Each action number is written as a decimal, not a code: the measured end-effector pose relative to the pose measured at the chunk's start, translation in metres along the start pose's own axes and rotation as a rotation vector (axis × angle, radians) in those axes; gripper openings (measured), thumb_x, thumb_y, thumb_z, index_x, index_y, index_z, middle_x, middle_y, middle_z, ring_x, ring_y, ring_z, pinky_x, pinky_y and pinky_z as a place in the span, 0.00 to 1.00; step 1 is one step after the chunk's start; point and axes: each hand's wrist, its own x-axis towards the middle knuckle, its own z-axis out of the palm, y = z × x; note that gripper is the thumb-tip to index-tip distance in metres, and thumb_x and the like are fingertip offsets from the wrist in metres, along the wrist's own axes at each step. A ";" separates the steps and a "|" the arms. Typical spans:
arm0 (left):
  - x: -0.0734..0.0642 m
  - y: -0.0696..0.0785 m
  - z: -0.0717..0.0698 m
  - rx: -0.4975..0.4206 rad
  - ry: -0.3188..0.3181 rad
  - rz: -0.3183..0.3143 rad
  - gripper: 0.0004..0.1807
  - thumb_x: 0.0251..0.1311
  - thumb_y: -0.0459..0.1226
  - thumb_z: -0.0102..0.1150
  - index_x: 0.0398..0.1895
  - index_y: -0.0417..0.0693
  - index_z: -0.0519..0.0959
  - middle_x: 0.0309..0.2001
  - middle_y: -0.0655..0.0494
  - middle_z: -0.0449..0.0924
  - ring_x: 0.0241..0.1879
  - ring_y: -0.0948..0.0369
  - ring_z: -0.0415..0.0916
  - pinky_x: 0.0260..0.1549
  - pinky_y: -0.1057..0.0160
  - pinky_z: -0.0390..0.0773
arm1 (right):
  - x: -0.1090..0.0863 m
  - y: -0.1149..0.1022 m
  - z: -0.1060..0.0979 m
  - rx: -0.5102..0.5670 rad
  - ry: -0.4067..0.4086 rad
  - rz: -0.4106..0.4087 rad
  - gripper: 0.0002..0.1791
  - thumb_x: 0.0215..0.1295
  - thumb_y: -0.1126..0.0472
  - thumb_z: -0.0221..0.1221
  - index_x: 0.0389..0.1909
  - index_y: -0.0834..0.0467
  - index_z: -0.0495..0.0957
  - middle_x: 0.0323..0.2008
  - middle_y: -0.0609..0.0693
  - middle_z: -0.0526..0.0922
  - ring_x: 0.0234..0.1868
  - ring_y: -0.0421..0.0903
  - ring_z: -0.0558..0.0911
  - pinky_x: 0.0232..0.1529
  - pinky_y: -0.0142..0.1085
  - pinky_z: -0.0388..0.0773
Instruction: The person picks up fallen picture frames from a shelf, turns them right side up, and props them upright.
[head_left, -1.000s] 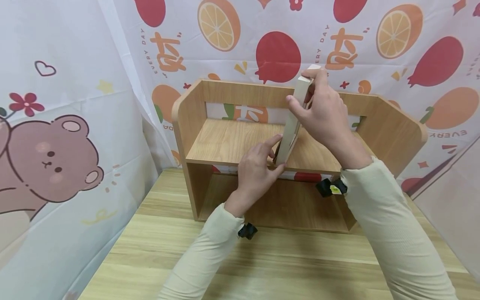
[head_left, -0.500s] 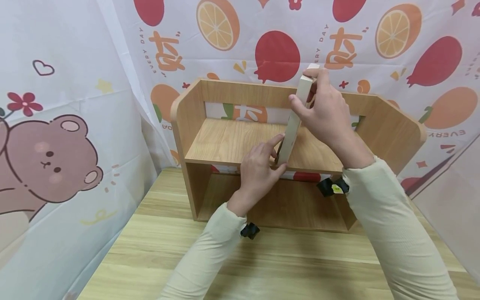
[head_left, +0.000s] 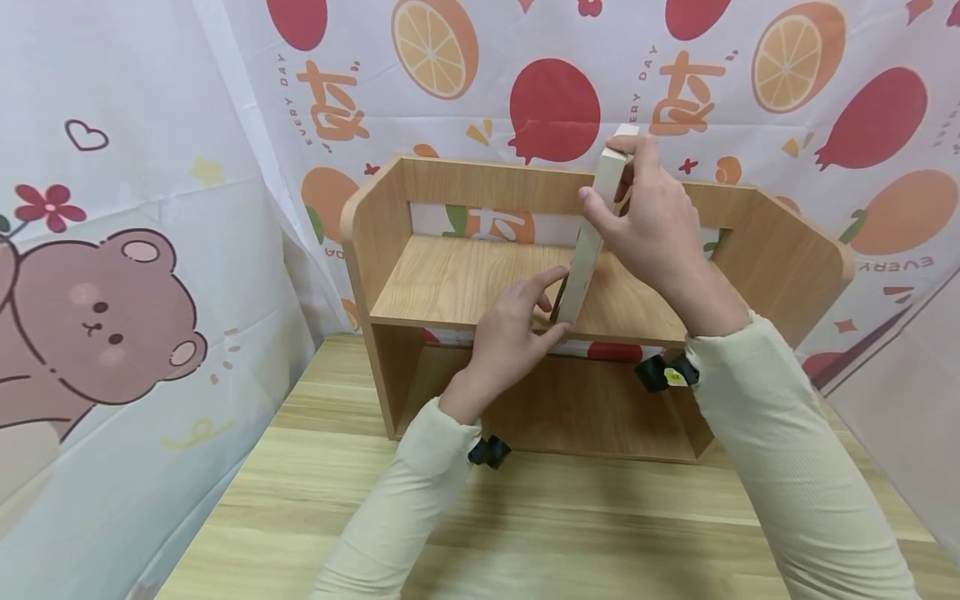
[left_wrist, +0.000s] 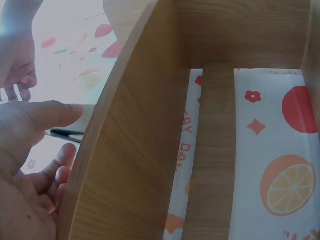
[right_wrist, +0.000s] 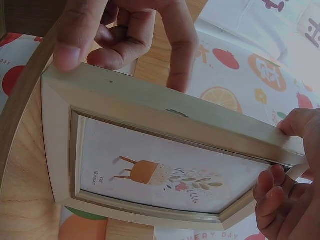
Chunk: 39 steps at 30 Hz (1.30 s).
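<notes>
A cream picture frame stands on edge on the upper board of a small wooden desk shelf, leaning slightly, its narrow side toward me. My right hand grips its top end, thumb on the near side and fingers over the top. Lower down, my left hand pinches the bottom front corner between thumb and fingers, right at the board's front edge. The right wrist view shows the glazed front of the picture frame, with an orange deer and leaves printed inside. Its back is hidden there.
The shelf has tall side panels and a lower compartment beneath the board. It stands on a wood-grain table. A fruit-print cloth hangs behind, and a bear-print cloth hangs at the left.
Over the last second the picture frame has shifted slightly right at its top and turned more edge-on. My left wrist has moved a little left and up; both hands keep their hold.
</notes>
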 end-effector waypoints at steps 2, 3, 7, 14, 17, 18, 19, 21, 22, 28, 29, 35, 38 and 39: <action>0.000 -0.001 -0.003 -0.025 -0.042 -0.020 0.35 0.53 0.41 0.70 0.65 0.58 0.68 0.36 0.54 0.76 0.33 0.59 0.75 0.27 0.65 0.73 | 0.000 0.000 0.000 -0.002 0.001 -0.004 0.29 0.67 0.52 0.55 0.64 0.59 0.60 0.37 0.61 0.76 0.30 0.54 0.73 0.29 0.40 0.65; 0.001 -0.001 -0.005 -0.033 -0.058 -0.027 0.34 0.54 0.41 0.69 0.65 0.58 0.68 0.37 0.54 0.76 0.33 0.59 0.75 0.27 0.65 0.73 | 0.000 0.000 0.000 -0.002 0.002 -0.005 0.29 0.67 0.52 0.55 0.64 0.59 0.60 0.37 0.61 0.76 0.30 0.54 0.73 0.29 0.40 0.65; 0.002 -0.003 -0.007 -0.047 -0.096 -0.038 0.32 0.58 0.39 0.66 0.66 0.58 0.68 0.38 0.55 0.76 0.33 0.60 0.75 0.28 0.65 0.72 | 0.000 0.000 0.001 -0.002 0.000 -0.008 0.29 0.67 0.51 0.54 0.64 0.59 0.60 0.37 0.60 0.76 0.30 0.53 0.74 0.29 0.41 0.66; 0.005 -0.006 -0.011 -0.081 -0.129 -0.024 0.29 0.60 0.33 0.60 0.66 0.58 0.68 0.37 0.55 0.77 0.34 0.60 0.77 0.29 0.64 0.73 | 0.001 0.002 0.001 0.000 0.002 -0.022 0.29 0.68 0.51 0.54 0.64 0.60 0.59 0.37 0.61 0.76 0.30 0.54 0.73 0.30 0.41 0.67; 0.005 -0.006 -0.012 -0.095 -0.135 -0.029 0.28 0.62 0.31 0.57 0.65 0.59 0.69 0.37 0.54 0.77 0.33 0.60 0.78 0.26 0.65 0.72 | 0.001 0.002 0.001 0.003 0.002 -0.023 0.29 0.68 0.51 0.54 0.64 0.60 0.59 0.37 0.61 0.76 0.30 0.54 0.73 0.30 0.41 0.67; 0.006 -0.006 -0.012 -0.097 -0.135 -0.031 0.28 0.62 0.31 0.57 0.65 0.59 0.69 0.37 0.54 0.77 0.32 0.61 0.78 0.25 0.66 0.71 | 0.000 0.002 0.001 0.003 0.000 -0.022 0.29 0.68 0.51 0.54 0.64 0.60 0.59 0.37 0.61 0.76 0.30 0.53 0.73 0.30 0.41 0.67; 0.006 -0.005 -0.012 -0.099 -0.134 -0.035 0.28 0.62 0.32 0.57 0.65 0.59 0.69 0.37 0.55 0.77 0.32 0.61 0.78 0.24 0.66 0.70 | 0.000 0.002 0.001 0.003 -0.002 -0.020 0.29 0.68 0.51 0.54 0.64 0.60 0.59 0.37 0.61 0.76 0.30 0.53 0.73 0.30 0.41 0.67; 0.006 -0.005 -0.013 -0.096 -0.130 -0.044 0.27 0.62 0.32 0.58 0.64 0.60 0.69 0.37 0.55 0.77 0.31 0.62 0.78 0.23 0.67 0.69 | 0.000 0.001 0.001 0.005 -0.005 -0.018 0.29 0.68 0.51 0.53 0.64 0.60 0.59 0.37 0.60 0.76 0.30 0.53 0.73 0.30 0.41 0.67; 0.006 -0.005 -0.013 -0.094 -0.127 -0.048 0.27 0.62 0.33 0.59 0.64 0.60 0.70 0.37 0.55 0.76 0.31 0.62 0.77 0.23 0.67 0.68 | 0.000 0.001 0.001 0.006 -0.005 -0.018 0.29 0.68 0.51 0.53 0.64 0.60 0.59 0.37 0.60 0.76 0.30 0.53 0.73 0.30 0.41 0.67; 0.006 -0.004 -0.013 -0.083 -0.113 -0.069 0.26 0.62 0.34 0.60 0.63 0.61 0.70 0.37 0.56 0.77 0.31 0.63 0.77 0.23 0.67 0.68 | 0.000 0.001 0.002 0.011 0.000 -0.022 0.29 0.68 0.51 0.53 0.64 0.59 0.59 0.35 0.59 0.76 0.29 0.53 0.73 0.29 0.40 0.67; 0.006 -0.004 -0.013 -0.082 -0.113 -0.073 0.26 0.62 0.34 0.61 0.63 0.62 0.71 0.37 0.56 0.77 0.31 0.63 0.77 0.23 0.67 0.68 | 0.000 0.001 0.002 0.012 -0.001 -0.021 0.29 0.68 0.51 0.53 0.64 0.59 0.59 0.35 0.59 0.76 0.29 0.53 0.73 0.29 0.40 0.67; 0.006 -0.003 -0.013 -0.103 -0.092 -0.073 0.25 0.62 0.33 0.60 0.62 0.61 0.71 0.39 0.56 0.83 0.36 0.62 0.81 0.21 0.68 0.68 | 0.000 -0.001 0.002 0.006 -0.004 -0.031 0.29 0.68 0.51 0.54 0.64 0.60 0.59 0.36 0.59 0.76 0.30 0.53 0.73 0.30 0.40 0.68; 0.007 -0.003 -0.012 -0.110 -0.076 -0.066 0.25 0.62 0.32 0.59 0.61 0.60 0.72 0.39 0.57 0.85 0.35 0.61 0.83 0.19 0.69 0.66 | 0.000 -0.002 0.000 -0.012 -0.016 -0.033 0.30 0.68 0.51 0.54 0.65 0.60 0.59 0.37 0.59 0.76 0.30 0.53 0.74 0.30 0.41 0.68; 0.007 -0.003 -0.012 -0.112 -0.072 -0.066 0.25 0.62 0.32 0.59 0.61 0.60 0.72 0.38 0.56 0.86 0.34 0.62 0.83 0.18 0.69 0.65 | 0.000 -0.003 -0.001 -0.017 -0.021 -0.033 0.30 0.68 0.51 0.54 0.65 0.60 0.59 0.37 0.59 0.76 0.30 0.53 0.74 0.30 0.41 0.68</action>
